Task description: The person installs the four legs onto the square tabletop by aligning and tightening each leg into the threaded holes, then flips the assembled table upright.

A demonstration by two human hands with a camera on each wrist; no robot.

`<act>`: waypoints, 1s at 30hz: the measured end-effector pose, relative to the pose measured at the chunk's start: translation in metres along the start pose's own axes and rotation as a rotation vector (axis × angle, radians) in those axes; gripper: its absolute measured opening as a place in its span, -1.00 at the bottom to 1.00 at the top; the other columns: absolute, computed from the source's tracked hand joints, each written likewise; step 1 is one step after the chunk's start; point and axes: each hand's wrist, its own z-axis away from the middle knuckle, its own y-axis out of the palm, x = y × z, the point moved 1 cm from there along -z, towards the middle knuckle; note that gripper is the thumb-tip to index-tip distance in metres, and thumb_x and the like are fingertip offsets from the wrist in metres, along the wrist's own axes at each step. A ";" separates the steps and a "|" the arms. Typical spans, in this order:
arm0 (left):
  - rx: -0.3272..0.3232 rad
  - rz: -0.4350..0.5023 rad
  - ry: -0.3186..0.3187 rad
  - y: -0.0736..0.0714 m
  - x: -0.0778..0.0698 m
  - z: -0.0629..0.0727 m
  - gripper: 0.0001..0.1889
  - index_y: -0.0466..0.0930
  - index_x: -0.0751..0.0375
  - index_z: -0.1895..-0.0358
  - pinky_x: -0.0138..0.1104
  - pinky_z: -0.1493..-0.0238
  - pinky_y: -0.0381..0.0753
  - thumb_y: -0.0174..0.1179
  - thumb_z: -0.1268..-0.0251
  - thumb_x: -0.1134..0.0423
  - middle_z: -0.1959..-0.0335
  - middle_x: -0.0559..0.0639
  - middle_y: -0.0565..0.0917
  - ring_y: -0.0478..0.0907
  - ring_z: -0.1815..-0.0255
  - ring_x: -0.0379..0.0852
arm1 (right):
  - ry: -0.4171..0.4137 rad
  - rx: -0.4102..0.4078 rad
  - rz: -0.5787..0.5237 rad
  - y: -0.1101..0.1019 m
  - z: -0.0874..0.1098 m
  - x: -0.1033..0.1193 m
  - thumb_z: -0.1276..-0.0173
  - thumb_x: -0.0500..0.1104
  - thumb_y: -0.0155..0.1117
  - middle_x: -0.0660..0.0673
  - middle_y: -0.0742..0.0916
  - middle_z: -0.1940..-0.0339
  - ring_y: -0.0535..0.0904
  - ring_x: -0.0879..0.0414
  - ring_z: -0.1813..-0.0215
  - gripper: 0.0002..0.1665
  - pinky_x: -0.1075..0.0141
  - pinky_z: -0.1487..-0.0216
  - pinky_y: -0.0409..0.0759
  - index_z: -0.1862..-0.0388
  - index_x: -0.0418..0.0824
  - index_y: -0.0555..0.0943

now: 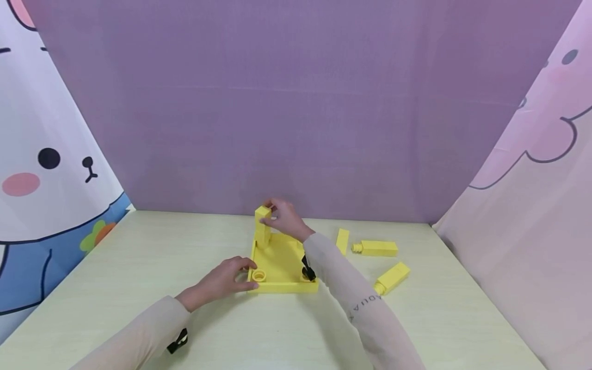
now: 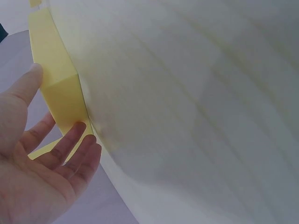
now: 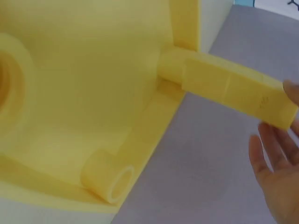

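Note:
An upturned yellow tabletop (image 1: 279,262) with raised edges and round corner sockets lies on the table. At its far left corner a square yellow table leg (image 1: 262,231) stands upright, its lower end at the socket there. My right hand (image 1: 288,221) pinches the leg near its top between thumb and fingers, also seen in the right wrist view with the leg (image 3: 229,88). My left hand (image 1: 226,277) grips the tabletop's near left corner, thumb on the front edge and fingers along the left side. Beside those fingers is an open ring socket (image 1: 259,276).
Three loose yellow legs lie to the right: one sideways with a threaded end (image 1: 378,248), one slanted nearer (image 1: 392,277), one partly behind the right sleeve (image 1: 342,240). A purple cloth (image 1: 287,128) hangs behind the table. The right forearm covers part of the tabletop.

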 end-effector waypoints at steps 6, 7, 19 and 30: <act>-0.003 0.014 -0.014 -0.001 0.001 0.000 -0.56 0.53 0.24 0.07 -0.16 0.08 0.54 0.30 -0.05 0.02 0.15 -0.01 0.60 0.53 0.11 -0.02 | 0.010 0.101 -0.021 -0.005 -0.005 0.000 -0.20 -0.19 0.29 -0.13 0.58 -0.05 0.51 0.02 -0.06 -0.54 0.36 0.09 0.58 -0.09 -0.22 0.48; -0.004 0.016 -0.012 0.000 0.002 0.000 -0.56 0.53 0.24 0.07 -0.15 0.08 0.54 0.30 -0.05 0.02 0.15 -0.01 0.60 0.53 0.11 -0.02 | 0.010 0.105 -0.018 -0.005 -0.005 0.001 -0.21 -0.20 0.28 -0.13 0.58 -0.06 0.51 0.02 -0.07 -0.55 0.36 0.09 0.58 -0.09 -0.22 0.48; -0.008 0.010 -0.012 0.002 0.003 -0.001 -0.56 0.53 0.23 0.08 -0.15 0.06 0.54 0.30 -0.04 0.02 0.15 -0.02 0.60 0.53 0.10 -0.02 | -0.025 -0.007 -0.009 0.002 0.001 0.003 -0.19 -0.24 0.29 -0.17 0.63 0.05 0.57 -0.03 0.06 -0.61 0.19 0.03 0.58 -0.02 -0.27 0.53; -0.018 0.004 -0.002 0.002 0.005 0.000 -0.56 0.53 0.23 0.07 -0.15 0.06 0.54 0.30 -0.04 0.01 0.16 -0.03 0.60 0.53 0.10 -0.02 | -0.046 -0.057 0.010 0.006 0.004 0.006 -0.22 -0.24 0.26 -0.21 0.61 0.03 0.55 -0.03 0.04 -0.62 0.12 -0.02 0.55 -0.02 -0.31 0.51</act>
